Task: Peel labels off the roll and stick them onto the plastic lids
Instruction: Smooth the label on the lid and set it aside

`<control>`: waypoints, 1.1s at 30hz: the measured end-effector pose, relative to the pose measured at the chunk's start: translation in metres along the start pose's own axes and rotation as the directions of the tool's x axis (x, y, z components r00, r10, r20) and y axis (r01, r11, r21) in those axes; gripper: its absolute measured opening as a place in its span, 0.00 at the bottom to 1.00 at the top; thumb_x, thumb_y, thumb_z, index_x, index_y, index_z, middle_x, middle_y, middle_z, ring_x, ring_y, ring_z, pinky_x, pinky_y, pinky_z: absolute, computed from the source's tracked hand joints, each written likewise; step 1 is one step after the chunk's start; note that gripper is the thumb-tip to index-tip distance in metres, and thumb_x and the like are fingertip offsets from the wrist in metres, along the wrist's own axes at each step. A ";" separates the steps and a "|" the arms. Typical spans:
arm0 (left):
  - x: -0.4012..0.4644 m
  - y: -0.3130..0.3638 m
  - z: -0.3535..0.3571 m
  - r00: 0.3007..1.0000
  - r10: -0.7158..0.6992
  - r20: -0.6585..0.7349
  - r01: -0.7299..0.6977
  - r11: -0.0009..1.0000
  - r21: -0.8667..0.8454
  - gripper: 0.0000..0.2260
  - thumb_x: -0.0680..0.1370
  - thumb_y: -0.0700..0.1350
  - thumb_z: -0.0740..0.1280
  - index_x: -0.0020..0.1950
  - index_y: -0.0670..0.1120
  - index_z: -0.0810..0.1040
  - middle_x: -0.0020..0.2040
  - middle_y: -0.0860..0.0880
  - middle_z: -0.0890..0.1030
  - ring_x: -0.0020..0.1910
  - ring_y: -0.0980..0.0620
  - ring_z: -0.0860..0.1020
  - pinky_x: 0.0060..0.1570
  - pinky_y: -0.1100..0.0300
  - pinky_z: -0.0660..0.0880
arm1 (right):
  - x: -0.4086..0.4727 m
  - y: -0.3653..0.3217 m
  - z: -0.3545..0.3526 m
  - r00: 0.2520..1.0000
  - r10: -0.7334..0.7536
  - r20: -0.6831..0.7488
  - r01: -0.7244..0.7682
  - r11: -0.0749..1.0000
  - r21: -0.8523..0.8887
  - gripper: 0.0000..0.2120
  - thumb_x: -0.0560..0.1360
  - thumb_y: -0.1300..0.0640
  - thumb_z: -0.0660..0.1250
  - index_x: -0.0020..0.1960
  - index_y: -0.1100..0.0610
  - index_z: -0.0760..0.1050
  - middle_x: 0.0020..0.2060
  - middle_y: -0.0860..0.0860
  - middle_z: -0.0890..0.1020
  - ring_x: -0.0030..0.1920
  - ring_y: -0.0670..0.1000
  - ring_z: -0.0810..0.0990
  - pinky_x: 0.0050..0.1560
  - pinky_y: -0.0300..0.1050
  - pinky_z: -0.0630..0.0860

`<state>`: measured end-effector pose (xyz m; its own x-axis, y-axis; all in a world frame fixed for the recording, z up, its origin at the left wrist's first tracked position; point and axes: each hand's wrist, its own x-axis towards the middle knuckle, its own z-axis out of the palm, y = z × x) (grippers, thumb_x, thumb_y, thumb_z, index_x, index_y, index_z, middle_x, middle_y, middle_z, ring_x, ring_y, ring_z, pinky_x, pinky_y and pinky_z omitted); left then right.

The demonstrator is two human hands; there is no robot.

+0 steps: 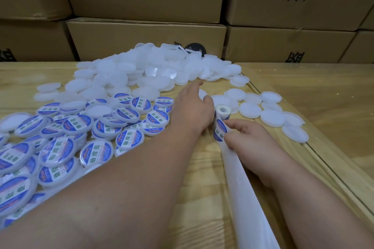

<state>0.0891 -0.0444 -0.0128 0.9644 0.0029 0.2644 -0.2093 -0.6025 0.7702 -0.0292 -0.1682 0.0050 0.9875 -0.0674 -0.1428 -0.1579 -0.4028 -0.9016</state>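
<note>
Labelled lids [60, 143] heaped near left; far larger bare lids [141, 70] pile far centre, more right. Left hand [192, 105] reaching, fingers relaxed. Right hand [244, 137] pinching label roll [220, 125], centre. Well under half done.

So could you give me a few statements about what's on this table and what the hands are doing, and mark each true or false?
1. The labelled lids lie piled on the left. True.
2. The left hand holds the label roll. False: it reaches toward the plain white lids; the right hand pinches at the label roll.
3. Cardboard boxes are stacked behind the table. True.
4. The labels are red and yellow. False: they are blue and white.
5. A strip of bare backing paper trails from the roll toward the person. True.
</note>
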 end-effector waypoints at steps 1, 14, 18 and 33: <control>0.004 -0.001 0.003 0.999 0.029 0.018 -0.030 0.998 0.055 0.23 0.79 0.52 0.59 0.76 0.57 0.66 0.76 0.52 0.68 0.74 0.49 0.66 0.72 0.45 0.65 | 0.000 0.000 0.000 1.000 -0.005 0.006 0.005 1.000 -0.006 0.28 0.60 0.50 0.60 0.59 0.43 0.82 0.39 0.53 0.87 0.39 0.52 0.84 0.45 0.47 0.78; 0.029 -0.006 0.015 0.935 0.116 0.334 -0.262 0.861 0.435 0.27 0.77 0.73 0.50 0.74 0.68 0.64 0.75 0.53 0.66 0.74 0.44 0.62 0.70 0.39 0.55 | -0.004 -0.005 0.000 1.000 -0.004 0.005 0.004 1.000 -0.008 0.22 0.61 0.54 0.59 0.51 0.58 0.82 0.35 0.54 0.73 0.36 0.53 0.68 0.43 0.49 0.63; 0.021 -0.009 0.012 0.939 0.147 0.312 -0.266 0.885 0.383 0.26 0.78 0.71 0.55 0.72 0.63 0.70 0.71 0.52 0.68 0.71 0.43 0.65 0.71 0.45 0.59 | -0.006 -0.004 -0.001 1.000 -0.007 -0.005 0.007 1.000 0.014 0.22 0.61 0.55 0.59 0.49 0.57 0.83 0.34 0.53 0.73 0.35 0.52 0.68 0.40 0.46 0.63; -0.059 -0.021 -0.027 0.962 0.166 0.218 -0.217 0.948 0.235 0.26 0.76 0.67 0.61 0.70 0.58 0.71 0.69 0.56 0.69 0.71 0.50 0.65 0.71 0.49 0.64 | -0.005 0.000 0.001 0.993 0.010 -0.115 -0.007 1.000 0.021 0.14 0.77 0.53 0.71 0.37 0.60 0.76 0.28 0.49 0.72 0.28 0.48 0.68 0.29 0.41 0.64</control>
<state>0.0325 -0.0107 -0.0290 0.9281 -0.2709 0.2555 -0.3692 -0.7591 0.5361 -0.0338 -0.1669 0.0052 0.9789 -0.1762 -0.1033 -0.1648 -0.3827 -0.9091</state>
